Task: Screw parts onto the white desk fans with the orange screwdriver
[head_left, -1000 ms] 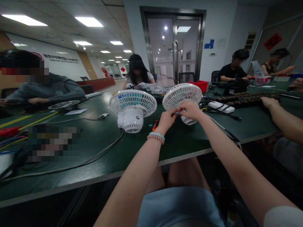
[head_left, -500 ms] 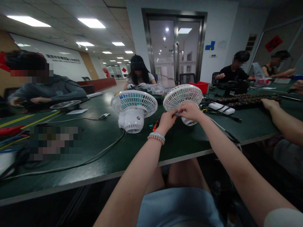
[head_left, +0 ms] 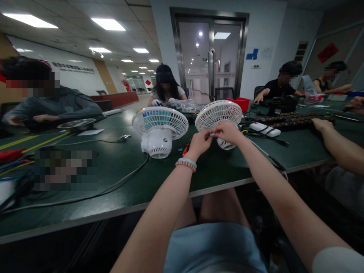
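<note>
Head cam: green tbl (head_left: 222, 168) w/ white left fan (head_left: 157, 140) & white right fan (head_left: 217, 113) side by side. L hand (head_left: 201, 143) & R hand (head_left: 229, 132) meet in front of right fan. Orange pc. (head_left: 185, 150) just beside L hand. Tiny teal pc. (head_left: 211, 134) btwn hands, pinched by both sets of fingertips.

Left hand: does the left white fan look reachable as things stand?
Probably yes: the left hand is near the left white fan, with a low orange item between. It looks occupied, though, pinching a small teal piece with the right hand.
</note>
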The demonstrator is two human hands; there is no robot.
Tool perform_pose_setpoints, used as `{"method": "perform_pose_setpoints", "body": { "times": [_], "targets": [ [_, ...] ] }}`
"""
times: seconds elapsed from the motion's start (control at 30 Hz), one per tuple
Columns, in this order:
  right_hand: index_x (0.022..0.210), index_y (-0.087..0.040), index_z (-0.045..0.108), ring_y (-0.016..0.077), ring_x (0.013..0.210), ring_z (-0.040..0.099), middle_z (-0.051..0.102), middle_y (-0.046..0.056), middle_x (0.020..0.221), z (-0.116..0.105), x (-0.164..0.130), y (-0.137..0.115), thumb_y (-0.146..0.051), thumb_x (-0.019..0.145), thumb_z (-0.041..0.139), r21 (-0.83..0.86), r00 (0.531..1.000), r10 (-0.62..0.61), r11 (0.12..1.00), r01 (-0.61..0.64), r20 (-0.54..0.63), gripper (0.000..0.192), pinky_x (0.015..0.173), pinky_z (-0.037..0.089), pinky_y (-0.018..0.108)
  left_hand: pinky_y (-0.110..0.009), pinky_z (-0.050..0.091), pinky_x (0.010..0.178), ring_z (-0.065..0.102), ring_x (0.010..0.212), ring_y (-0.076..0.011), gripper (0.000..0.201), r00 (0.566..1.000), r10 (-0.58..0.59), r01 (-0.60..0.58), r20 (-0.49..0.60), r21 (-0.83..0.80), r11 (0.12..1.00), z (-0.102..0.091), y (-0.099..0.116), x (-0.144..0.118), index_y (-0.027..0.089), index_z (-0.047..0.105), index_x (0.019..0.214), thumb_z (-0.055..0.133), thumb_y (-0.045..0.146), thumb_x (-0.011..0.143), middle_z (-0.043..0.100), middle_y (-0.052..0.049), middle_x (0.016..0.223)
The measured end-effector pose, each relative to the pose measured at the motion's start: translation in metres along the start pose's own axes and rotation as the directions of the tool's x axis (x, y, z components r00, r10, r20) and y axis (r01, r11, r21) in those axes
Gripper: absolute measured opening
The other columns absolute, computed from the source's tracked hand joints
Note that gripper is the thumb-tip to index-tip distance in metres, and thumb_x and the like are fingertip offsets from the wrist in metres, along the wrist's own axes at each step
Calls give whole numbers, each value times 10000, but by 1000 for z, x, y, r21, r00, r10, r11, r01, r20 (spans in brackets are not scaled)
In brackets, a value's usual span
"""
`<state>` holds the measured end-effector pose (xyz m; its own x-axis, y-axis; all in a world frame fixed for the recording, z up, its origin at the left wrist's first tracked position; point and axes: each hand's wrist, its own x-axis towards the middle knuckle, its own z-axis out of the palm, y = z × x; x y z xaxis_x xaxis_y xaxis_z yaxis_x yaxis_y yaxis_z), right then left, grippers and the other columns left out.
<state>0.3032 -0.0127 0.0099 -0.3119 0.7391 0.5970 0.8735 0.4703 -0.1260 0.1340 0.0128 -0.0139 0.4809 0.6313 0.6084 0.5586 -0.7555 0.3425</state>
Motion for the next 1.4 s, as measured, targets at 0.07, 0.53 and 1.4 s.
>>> {"method": "perform_pose_setpoints", "body": {
  "times": [0.07,0.53,1.4],
  "targets": [
    [785,-163,690,139,718,514,602,39,766,-1,0,-1,-306,748,606,18,1000,1,1000,-1,-3,170,661,340,251,-249,459,742,599,781,-142,260,1000,13,-13,-5,-12,1000,0,0,0,171,620,1021,487,257,816,678,-46,901],
    [962,-136,652,117,630,513,604,16,710,-2,0,-4,-237,732,553,232,977,145,967,-107,-157,269,646,393,236,-260,456,710,597,738,-158,190,995,6,-16,98,101,995,2,2,-3,158,633,896,504,244,786,668,-58,830],
    [864,-168,691,149,715,550,661,32,797,1,1,0,-180,745,491,144,988,82,988,-63,-129,233,686,390,258,-305,451,823,590,917,-200,213,993,5,-30,114,217,976,6,13,-2,159,581,978,422,227,853,621,-112,1037]
  ]
}}
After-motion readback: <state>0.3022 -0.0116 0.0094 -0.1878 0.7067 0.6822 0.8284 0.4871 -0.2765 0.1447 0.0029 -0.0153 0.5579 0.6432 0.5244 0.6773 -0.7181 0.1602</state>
